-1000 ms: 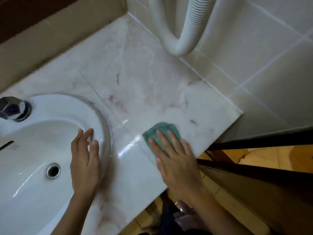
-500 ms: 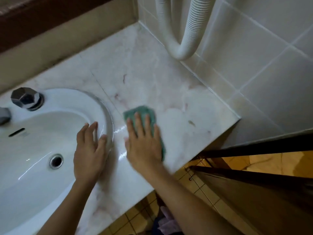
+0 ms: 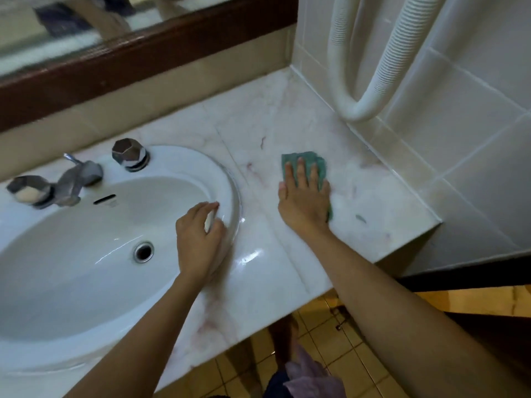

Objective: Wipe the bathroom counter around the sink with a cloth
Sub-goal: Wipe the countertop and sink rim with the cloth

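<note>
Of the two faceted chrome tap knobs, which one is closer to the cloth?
The faceted chrome knob to the right of the spout; the other knob sits left of the spout, farther from the green cloth.

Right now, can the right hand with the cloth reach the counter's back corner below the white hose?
Probably yes: the right hand presses the cloth flat, and no object lies on the counter between it and that corner.

Bathroom: sink (image 3: 86, 282), mirror (image 3: 86, 33), tiles (image 3: 474, 139)
</note>
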